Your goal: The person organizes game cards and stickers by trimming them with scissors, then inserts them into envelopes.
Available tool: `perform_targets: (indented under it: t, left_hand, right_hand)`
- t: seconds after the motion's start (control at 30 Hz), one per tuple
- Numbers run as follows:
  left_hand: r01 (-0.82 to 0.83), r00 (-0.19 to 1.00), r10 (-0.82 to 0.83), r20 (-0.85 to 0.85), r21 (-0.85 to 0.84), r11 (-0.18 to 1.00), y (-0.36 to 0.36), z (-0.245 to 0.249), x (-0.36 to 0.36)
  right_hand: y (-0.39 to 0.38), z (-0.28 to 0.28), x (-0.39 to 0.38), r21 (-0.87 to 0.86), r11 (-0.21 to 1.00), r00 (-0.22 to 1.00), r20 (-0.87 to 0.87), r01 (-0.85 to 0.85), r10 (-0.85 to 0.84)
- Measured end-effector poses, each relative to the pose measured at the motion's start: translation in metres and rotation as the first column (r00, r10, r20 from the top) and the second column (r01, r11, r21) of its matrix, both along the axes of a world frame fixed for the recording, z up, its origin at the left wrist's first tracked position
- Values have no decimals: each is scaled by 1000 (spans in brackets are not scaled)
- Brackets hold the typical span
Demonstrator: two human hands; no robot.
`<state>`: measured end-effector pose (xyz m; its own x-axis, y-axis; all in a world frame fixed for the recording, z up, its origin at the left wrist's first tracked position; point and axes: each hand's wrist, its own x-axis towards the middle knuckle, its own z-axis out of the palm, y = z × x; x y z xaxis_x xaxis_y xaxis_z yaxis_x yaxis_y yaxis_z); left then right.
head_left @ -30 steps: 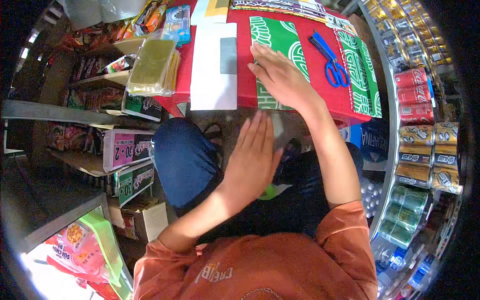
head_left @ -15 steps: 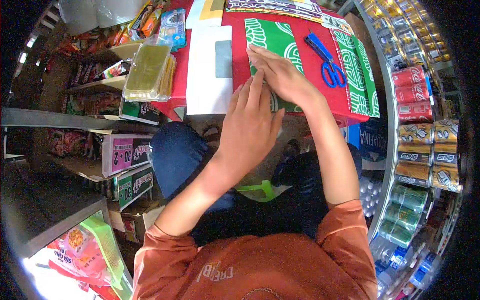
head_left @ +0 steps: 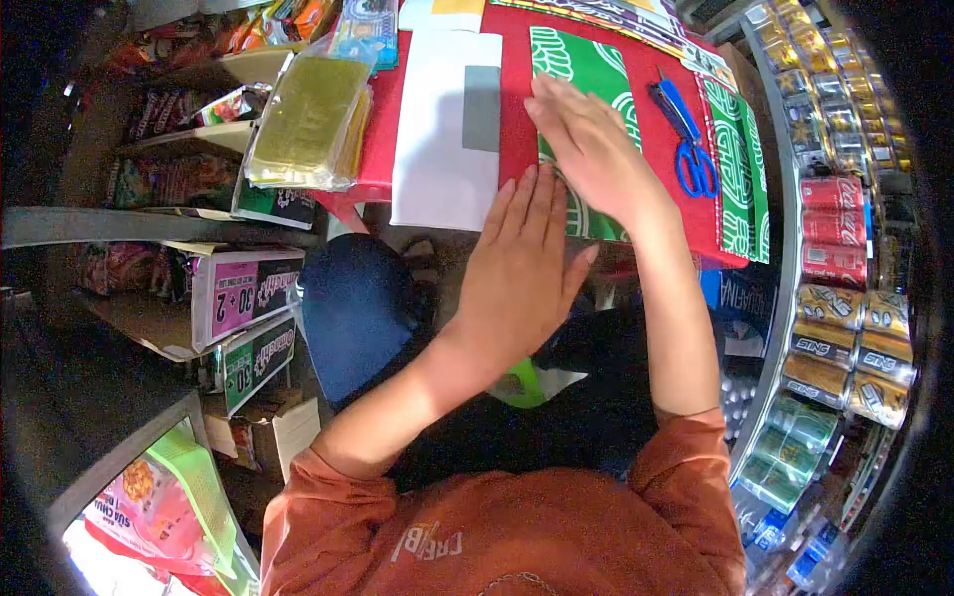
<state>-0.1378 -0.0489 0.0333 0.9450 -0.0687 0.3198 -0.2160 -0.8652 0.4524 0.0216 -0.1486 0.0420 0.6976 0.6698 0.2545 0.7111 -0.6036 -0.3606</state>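
Note:
A green sheet with a white line pattern (head_left: 586,65) lies on the red-covered table (head_left: 516,74). My right hand (head_left: 596,149) rests flat over it, fingers stretched toward its left edge. Closer to me, my left hand (head_left: 522,263) is also stretched out, palm down, its fingertips at the near part of the green sheet, just below the right hand. Neither hand grips anything. Left of them lies a white sheet with a grey patch (head_left: 437,129). Blue-handled scissors (head_left: 686,139) lie to the right of the green sheet.
Further green patterned paper (head_left: 737,159) lies at the table's right edge. A plastic-wrapped yellowish stack (head_left: 308,124) sits at the left, by shelves of packets. Stacked drink cans (head_left: 830,228) line the right side. My knee (head_left: 358,308) is below the table edge.
The view has shifted, so the table's things appear further right. My left fingertips have drawn slightly away from the right hand. Both hands stay flat at the green sheet.

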Motion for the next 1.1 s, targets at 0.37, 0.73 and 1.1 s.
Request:
perform_targets:
  t: [0.37, 0.73, 1.1]
  left_hand:
    - [-1, 1000, 1, 5, 28, 1000, -3, 4, 2]
    - [74, 983, -90, 157, 106, 992, -15, 5, 51]
    - [86, 983, -110, 146, 164, 983, -22, -21, 66]
  right_hand:
    - [25, -52, 121, -248, 968, 949, 297, -32, 108]
    - [-80, 17, -14, 127, 965, 932, -315, 229, -180]
    - [-56, -8, 29, -120, 958, 963, -34, 262, -268]
